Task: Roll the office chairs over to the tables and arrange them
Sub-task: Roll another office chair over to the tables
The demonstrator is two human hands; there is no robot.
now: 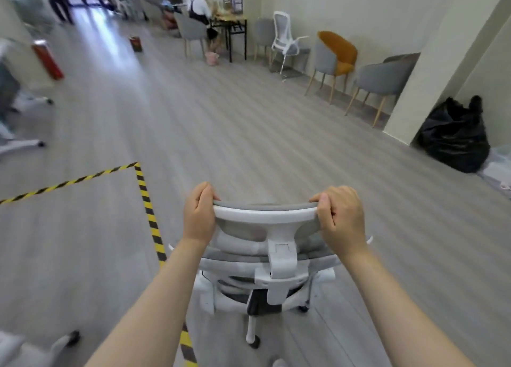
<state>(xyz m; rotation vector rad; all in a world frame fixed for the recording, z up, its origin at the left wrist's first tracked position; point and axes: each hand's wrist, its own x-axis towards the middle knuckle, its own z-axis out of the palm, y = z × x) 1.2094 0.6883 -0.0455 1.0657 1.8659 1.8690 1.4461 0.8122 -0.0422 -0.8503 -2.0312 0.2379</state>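
Observation:
A white-framed office chair (279, 264) with grey mesh stands right in front of me, seen from behind and above. My left hand (199, 214) grips the left end of its headrest (265, 213). My right hand (341, 218) grips the right end. One white caster leg (252, 333) shows below the seat. Another white office chair (284, 38) stands far off by the right wall. A small table (235, 25) stands at the far end, with a person sitting at it.
Yellow-black tape (146, 203) marks the grey floor on my left. Grey and orange armchairs (338, 54) line the right wall. A black rubbish bag (453, 137) lies by a pillar. White chair bases (22, 142) sit at the left edge, a red cylinder (48, 61) further back.

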